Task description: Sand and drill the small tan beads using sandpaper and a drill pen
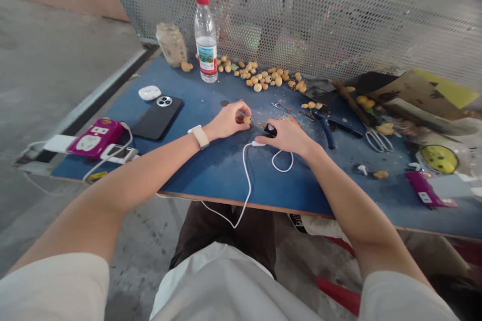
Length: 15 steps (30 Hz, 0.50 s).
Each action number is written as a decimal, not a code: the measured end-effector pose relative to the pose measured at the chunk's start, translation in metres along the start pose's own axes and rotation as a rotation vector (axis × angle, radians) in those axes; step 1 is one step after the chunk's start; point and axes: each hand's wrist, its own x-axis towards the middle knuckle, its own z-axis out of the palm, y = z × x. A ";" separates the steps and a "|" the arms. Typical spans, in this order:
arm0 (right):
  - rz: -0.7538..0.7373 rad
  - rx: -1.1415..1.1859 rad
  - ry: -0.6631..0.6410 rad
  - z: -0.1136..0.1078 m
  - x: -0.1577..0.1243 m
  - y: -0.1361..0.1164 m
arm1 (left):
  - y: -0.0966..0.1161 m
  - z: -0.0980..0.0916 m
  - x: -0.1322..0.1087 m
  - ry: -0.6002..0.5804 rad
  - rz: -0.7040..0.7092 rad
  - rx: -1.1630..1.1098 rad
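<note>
My left hand pinches a small tan nut between its fingertips, over the blue tabletop. A thin tool may lie beside the nut, but it is too small to tell. Just to the right, my right hand grips a small black object that is partly hidden by its fingers. A white cable runs from a plug near that hand and drops over the table's front edge. Several tan nuts lie scattered farther back.
A water bottle and a jar stand at the back. A black phone, earbud case and magenta power strip lie left. Blue pliers and scissors lie right, before a perforated metal screen.
</note>
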 end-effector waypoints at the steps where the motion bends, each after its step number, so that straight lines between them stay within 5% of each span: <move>1: 0.000 -0.001 0.002 0.000 0.000 0.000 | 0.000 0.000 0.000 0.001 -0.002 -0.004; 15: 0.003 -0.007 -0.016 -0.002 0.000 -0.003 | -0.003 0.000 0.001 0.003 0.008 -0.001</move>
